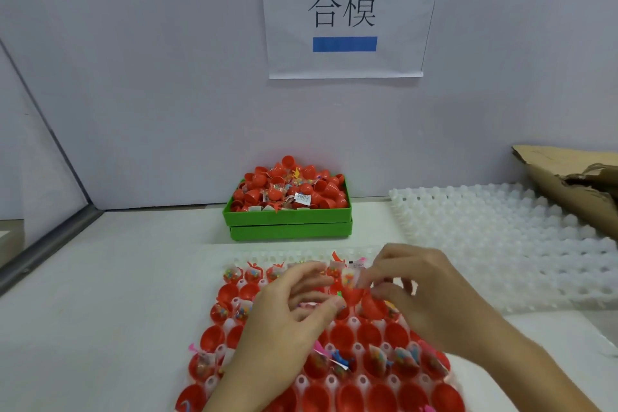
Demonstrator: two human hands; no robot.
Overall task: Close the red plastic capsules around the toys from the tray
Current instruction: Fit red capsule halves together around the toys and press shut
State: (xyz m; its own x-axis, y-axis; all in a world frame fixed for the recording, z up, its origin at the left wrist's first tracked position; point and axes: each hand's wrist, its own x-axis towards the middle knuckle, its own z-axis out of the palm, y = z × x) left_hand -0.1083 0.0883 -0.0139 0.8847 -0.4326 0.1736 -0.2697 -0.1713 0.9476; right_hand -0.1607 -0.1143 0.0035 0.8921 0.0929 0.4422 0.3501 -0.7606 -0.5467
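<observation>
Two red capsule halves (363,301) are held together just above the middle of the white tray (334,381), between the two hands; a small clear packet of coloured beads (349,278) is seen standing out of the left half, so the capsule is not yet closed; the left hand (284,321) is curled, its thumb and fingertips pinching the left half from the side; the right hand (431,291) is curled as well, its fingers pinching the right half and the top of the packet, though motion blur keeps the exact contact from being told; the tray beneath is filled with rows of open red halves (341,334), some bare and some loaded with bead packets and small bright plastic toys (337,359); the far row of the tray is also stocked with packets (230,274); beyond the tray, against the back wall, a green bin (287,219) is stacked on a second green bin and heaped with loose red halves and packets (291,187); to the right of the bin, a bare white dimpled tray (501,244) is laid flat on the white table (117,278), its near edge passing behind the right hand; torn brown cardboard (568,177) is resting on its far right corner; a paper sign (344,10) with two printed characters and a blue bar is fixed to the grey wall above
</observation>
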